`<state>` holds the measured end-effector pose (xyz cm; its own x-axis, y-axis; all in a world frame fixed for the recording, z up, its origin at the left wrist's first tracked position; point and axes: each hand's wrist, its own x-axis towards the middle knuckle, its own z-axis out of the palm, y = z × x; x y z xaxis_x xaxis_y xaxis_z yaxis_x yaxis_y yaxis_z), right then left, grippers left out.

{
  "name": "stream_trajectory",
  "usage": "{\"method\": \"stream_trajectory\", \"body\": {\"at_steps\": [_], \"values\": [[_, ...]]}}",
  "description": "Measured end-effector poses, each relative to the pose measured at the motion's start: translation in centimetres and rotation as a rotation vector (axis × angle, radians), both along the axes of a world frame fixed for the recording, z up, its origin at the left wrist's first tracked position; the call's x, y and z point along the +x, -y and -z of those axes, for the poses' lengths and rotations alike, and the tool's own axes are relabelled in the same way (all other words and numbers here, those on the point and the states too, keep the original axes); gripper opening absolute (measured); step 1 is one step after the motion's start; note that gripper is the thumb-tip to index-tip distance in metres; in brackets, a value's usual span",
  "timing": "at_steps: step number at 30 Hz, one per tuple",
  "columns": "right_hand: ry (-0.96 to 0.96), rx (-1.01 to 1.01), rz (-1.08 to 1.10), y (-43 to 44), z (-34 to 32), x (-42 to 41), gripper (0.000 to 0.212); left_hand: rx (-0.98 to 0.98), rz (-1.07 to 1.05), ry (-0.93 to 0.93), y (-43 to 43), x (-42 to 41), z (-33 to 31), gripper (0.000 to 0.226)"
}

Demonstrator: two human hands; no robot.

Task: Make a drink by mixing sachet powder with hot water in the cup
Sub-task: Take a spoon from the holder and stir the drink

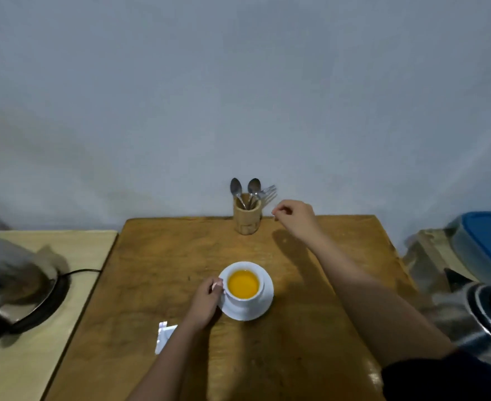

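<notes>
A white cup (245,299) full of orange drink stands on a white saucer (263,306) in the middle of the brown wooden table (157,256). My left hand (205,303) grips the cup at its left side, fingers at the handle. My right hand (295,218) hovers at the far edge of the table, just right of a wooden holder (246,219) with spoons and forks, its fingers loosely curled and holding nothing. A torn white sachet (164,335) lies on the table near my left forearm.
An electric kettle (13,285) sits on its black base with a cord on the pale side table at the left. A steel kettle (481,316) stands at the right edge, with a blue-lidded container (490,241) behind it. A grey wall rises behind the table.
</notes>
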<state>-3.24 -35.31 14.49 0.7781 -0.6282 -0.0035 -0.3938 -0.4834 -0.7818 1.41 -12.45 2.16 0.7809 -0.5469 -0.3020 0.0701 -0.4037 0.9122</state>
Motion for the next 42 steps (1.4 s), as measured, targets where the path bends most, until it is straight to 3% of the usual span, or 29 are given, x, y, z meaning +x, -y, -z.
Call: {"method": "stream_trajectory", "body": {"at_steps": [8, 19, 26, 31, 36, 39, 42], "values": [[-0.154, -0.062, -0.09, 0.7, 5.0, 10.4, 0.024, -0.009, -0.098, -0.018, 0.3, -0.2, 1.6, 0.018], [-0.383, -0.266, 0.033, 1.4, 7.4, 14.9, 0.021, -0.033, -0.131, -0.017, 0.7, -0.2, 2.4, 0.022], [-0.207, -0.093, 0.034, 1.6, 6.4, 13.8, 0.017, -0.013, -0.133, -0.035, 0.9, -0.2, 2.5, 0.024], [0.054, -0.219, 0.018, 1.5, 1.6, 11.9, 0.018, 0.018, -0.104, -0.059, 1.0, 0.1, 2.0, 0.017], [0.028, -0.452, -0.319, 1.6, -3.6, 8.6, 0.015, 0.057, -0.054, -0.081, 1.0, 0.2, 0.7, 0.017], [-0.196, -0.566, -0.589, 1.5, -5.2, 5.7, 0.006, 0.083, -0.046, -0.089, 0.9, 0.5, 0.6, 0.018], [-0.379, -0.679, -0.71, 0.7, -4.7, 3.1, 0.008, 0.121, -0.031, -0.071, 0.9, 0.7, 0.6, 0.025]]}}
